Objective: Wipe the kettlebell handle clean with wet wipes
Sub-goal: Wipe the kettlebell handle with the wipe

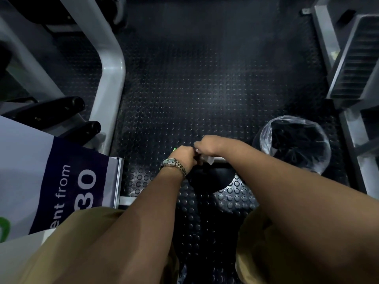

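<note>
The black kettlebell [213, 177] stood on the studded rubber floor [205, 89] near the person, between the two forearms, with only a short pale stretch of its handle [220, 159] showing. The right hand [208, 144] was curled over a white wet wipe [208, 159] at the handle's left end. The left hand [182, 155], which wore a wristwatch [171, 162], was bunched just beside it with a green sliver [174, 149] at its far edge, though its grip could not be told. A plastic-lined bin [266, 128] stood to the right and a printed banner [51, 171] lay to the left.
</note>
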`<state>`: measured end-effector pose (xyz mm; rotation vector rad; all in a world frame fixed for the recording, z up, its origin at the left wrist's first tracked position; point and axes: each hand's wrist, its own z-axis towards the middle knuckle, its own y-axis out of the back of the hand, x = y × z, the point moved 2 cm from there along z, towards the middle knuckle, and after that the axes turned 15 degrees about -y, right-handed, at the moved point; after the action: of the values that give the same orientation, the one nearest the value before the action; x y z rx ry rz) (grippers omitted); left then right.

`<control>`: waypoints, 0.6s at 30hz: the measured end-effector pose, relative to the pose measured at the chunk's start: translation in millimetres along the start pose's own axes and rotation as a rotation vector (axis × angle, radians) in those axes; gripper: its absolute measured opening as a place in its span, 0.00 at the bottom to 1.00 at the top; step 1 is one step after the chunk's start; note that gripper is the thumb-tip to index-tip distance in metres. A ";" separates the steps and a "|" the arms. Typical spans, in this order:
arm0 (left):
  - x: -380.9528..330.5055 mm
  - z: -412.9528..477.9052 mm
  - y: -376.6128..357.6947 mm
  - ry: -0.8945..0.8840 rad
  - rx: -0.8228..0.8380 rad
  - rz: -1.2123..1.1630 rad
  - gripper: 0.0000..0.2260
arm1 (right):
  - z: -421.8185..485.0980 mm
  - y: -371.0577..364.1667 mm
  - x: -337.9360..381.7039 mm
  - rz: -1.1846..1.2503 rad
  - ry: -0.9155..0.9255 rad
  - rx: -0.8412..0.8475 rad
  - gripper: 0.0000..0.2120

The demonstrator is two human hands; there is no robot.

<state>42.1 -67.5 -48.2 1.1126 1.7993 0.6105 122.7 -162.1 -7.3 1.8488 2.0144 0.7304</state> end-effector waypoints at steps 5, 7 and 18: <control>-1.1 4.3 1.2 -0.038 0.068 0.022 0.18 | -4.6 8.9 -28.2 -0.172 -0.109 -0.020 0.21; -0.8 4.0 1.1 -0.038 0.075 0.026 0.17 | -5.9 5.9 -23.6 -0.194 -0.094 -0.017 0.20; -2.6 3.8 2.7 -0.034 0.091 0.019 0.18 | 4.3 7.5 -24.8 -0.200 -0.086 -0.018 0.19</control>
<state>47.1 -68.6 -46.8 1.1950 1.8041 0.5219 134.2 -185.5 -9.4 1.6102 2.0914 0.6010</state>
